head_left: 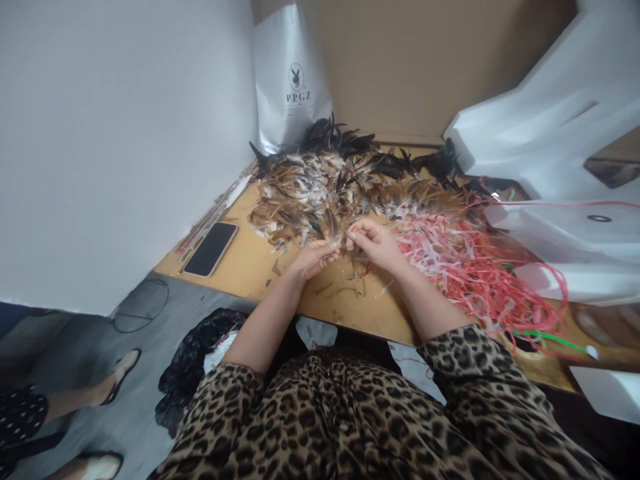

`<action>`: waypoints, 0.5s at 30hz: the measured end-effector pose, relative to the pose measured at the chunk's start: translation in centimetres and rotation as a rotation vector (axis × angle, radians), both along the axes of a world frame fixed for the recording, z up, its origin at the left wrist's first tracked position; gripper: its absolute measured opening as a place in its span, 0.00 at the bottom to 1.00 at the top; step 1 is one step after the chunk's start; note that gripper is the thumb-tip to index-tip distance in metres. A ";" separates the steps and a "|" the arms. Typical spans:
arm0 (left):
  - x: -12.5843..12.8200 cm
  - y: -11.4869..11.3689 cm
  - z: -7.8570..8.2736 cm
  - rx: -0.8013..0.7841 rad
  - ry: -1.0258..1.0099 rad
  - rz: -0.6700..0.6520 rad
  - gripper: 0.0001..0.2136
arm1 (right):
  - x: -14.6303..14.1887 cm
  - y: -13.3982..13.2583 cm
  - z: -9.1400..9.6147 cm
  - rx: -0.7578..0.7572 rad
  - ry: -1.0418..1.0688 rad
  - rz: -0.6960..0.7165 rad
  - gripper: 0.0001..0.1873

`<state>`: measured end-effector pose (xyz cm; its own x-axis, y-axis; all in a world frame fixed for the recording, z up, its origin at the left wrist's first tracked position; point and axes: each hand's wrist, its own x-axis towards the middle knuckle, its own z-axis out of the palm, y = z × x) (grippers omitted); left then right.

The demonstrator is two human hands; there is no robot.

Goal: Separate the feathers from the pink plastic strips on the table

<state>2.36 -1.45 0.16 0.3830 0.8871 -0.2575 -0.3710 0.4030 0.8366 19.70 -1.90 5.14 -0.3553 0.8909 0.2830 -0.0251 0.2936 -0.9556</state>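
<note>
My left hand (319,257) is closed in a pinch over the wooden table, its fingertips on a small brown feather (331,227) that points away from me. Close beside it, my right hand (376,244) is pinched shut too, fingertips almost meeting the left ones. A speck of red shows at the right fingertips; what they grip is too small to make out. Just beyond both hands spreads a heap of brown, white and black feathers (300,187). To the right of my right hand lies a tangled pile of red and pink plastic strips (470,267).
A smartphone (211,249) lies at the table's left edge by a white wall (125,133). A silver printed bag (293,87) stands behind the feathers. White machine-like bodies (550,133) occupy the right. Black plastic (200,353) and another person's feet (120,377) are on the floor.
</note>
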 end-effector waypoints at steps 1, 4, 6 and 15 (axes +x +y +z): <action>0.1 -0.1 0.0 0.032 0.031 0.014 0.06 | -0.1 -0.1 -0.1 0.001 -0.007 0.005 0.12; 0.4 -0.3 0.1 0.112 0.158 0.028 0.09 | -0.3 -0.3 -0.1 -0.022 -0.025 0.000 0.12; 0.6 -0.4 0.1 0.160 0.244 0.006 0.10 | -0.4 -0.4 -0.1 -0.045 -0.017 -0.009 0.12; 0.5 -0.5 0.8 0.252 0.354 -0.100 0.10 | 0.0 0.1 -0.3 -0.032 -0.024 -0.002 0.12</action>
<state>2.88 -1.96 1.00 0.3969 0.9022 -0.1690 -0.0136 0.1899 0.9817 19.67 -1.82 4.82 -0.3599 0.9001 0.2457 -0.0020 0.2626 -0.9649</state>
